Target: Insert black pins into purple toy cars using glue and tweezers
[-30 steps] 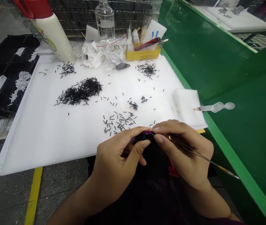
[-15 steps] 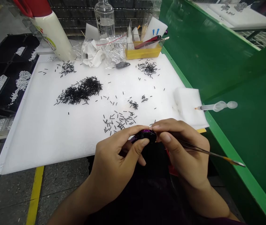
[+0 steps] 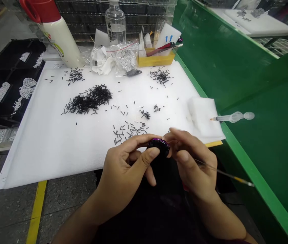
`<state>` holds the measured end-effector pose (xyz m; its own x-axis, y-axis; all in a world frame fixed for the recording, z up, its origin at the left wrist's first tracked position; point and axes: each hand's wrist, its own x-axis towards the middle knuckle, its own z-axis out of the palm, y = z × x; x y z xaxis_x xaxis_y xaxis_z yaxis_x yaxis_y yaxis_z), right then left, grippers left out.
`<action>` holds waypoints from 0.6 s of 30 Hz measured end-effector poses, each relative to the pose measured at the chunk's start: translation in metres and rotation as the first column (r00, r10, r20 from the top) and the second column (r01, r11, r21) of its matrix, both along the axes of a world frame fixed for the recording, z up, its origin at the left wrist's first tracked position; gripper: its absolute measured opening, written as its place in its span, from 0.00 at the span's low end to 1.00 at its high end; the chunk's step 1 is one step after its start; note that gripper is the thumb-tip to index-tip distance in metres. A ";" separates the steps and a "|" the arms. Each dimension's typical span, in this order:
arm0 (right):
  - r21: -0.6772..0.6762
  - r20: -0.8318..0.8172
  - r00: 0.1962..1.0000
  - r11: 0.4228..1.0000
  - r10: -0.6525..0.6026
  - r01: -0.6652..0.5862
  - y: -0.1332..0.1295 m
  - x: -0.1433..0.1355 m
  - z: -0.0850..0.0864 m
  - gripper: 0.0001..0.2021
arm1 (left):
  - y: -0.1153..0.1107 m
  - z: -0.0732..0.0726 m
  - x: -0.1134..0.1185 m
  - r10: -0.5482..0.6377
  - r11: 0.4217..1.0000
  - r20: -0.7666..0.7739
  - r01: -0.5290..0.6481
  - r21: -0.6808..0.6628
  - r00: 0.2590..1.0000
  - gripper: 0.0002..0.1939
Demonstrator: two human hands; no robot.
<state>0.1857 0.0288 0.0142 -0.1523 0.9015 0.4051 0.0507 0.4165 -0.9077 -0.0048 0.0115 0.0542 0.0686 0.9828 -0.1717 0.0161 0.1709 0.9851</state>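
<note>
My left hand (image 3: 126, 173) pinches a small glossy black object with a purple rim (image 3: 158, 146) between thumb and fingers, above the near edge of the white foam sheet (image 3: 44, 145). Its exact kind does not show. My right hand (image 3: 197, 162) is at the object's right side, its fingertips close against it, with index finger raised and thumb slightly apart. Thin metal tweezers (image 3: 235, 177) with a yellow band lie held in the right palm, one end sticking out to the right. Just beyond the hands, small black strips (image 3: 130, 130) are scattered on the sheet.
Further piles of black strips (image 3: 90, 98) lie on the sheet. A syringe (image 3: 231, 117) rests on a foam block (image 3: 205, 117) at right, beside a green partition (image 3: 235, 67). Behind stand a cream thermos (image 3: 64, 44), a clear bottle (image 3: 116, 25) and a yellow tool box (image 3: 156, 61).
The black object has been turned so that its broad face shows more. My right hand has shifted left a little with the tweezers, its index finger lifting and its thumb drawing lower.
</note>
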 end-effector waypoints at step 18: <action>-0.276 -0.132 0.958 0.918 0.256 -0.283 -0.007 -0.006 0.001 0.14 | -0.012 -0.005 0.000 -0.149 0.988 0.496 0.110 0.108 0.855 0.05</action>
<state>0.1794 0.0222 0.0149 -0.3807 0.9113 0.1569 -0.1156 0.1214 -0.9858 -0.0051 -0.0008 0.0490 0.2534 0.9673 -0.0078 -0.4666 0.1293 0.8750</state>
